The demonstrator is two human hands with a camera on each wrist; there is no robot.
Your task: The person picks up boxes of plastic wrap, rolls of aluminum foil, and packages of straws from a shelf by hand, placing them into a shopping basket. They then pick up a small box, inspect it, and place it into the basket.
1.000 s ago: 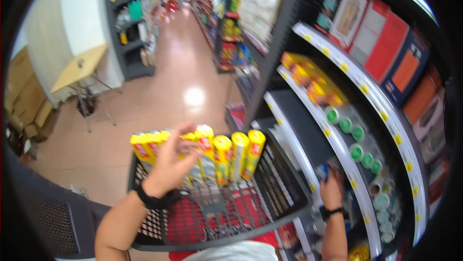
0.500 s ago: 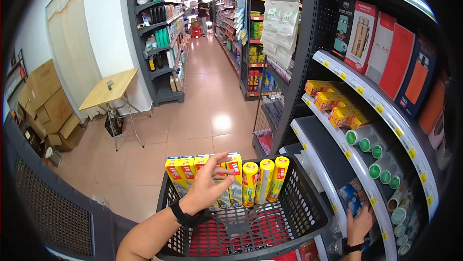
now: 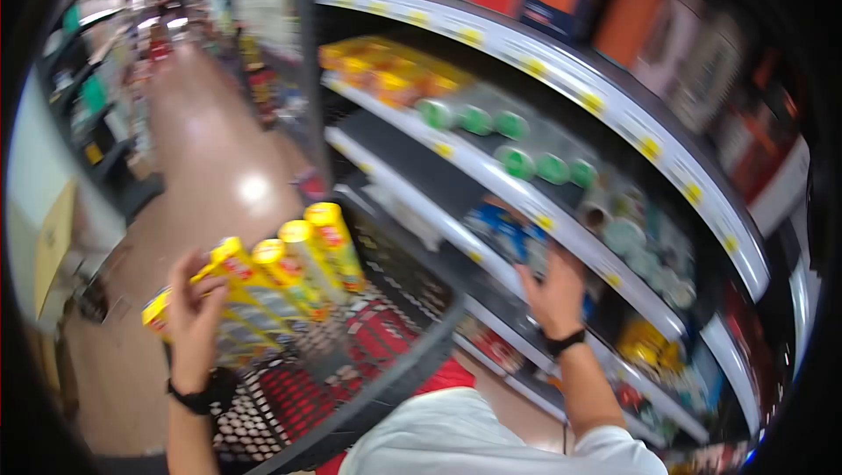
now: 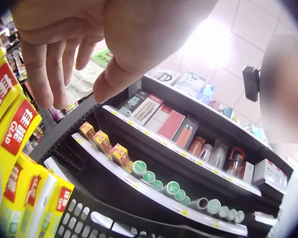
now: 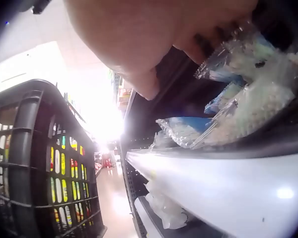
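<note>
My left hand [image 3: 195, 317] hovers against the yellow boxes, fingers loosely bent. In the left wrist view nothing sits between its thumb and fingers, and yellow GLAD boxes [image 4: 20, 126] stand beside it. Boxes and yellow tubes [image 3: 311, 256] are lined up along one side of a black shopping basket [image 3: 412, 368]. On a lower shelf, my right hand [image 3: 557, 291] reaches over blue and clear plastic packets [image 3: 504, 229], thumb spread away from the fingers. Its fingers overlap a crinkly clear packet [image 5: 238, 54] in the right wrist view; some fingertips are hidden.
Above the packets, a shelf carries small yellow boxes [image 3: 395, 71] and rolls with green ends [image 3: 517, 162]. Boxed flasks [image 4: 171, 124] fill the shelf over that. White shelf edges [image 3: 491, 146] curve close to my right arm. An aisle [image 3: 202, 124] runs away at the left.
The head view has swung to the right, so basket and aisle now appear further left. My right hand stays at the packet shelf, thumb now spread; my left stays by the yellow boxes.
</note>
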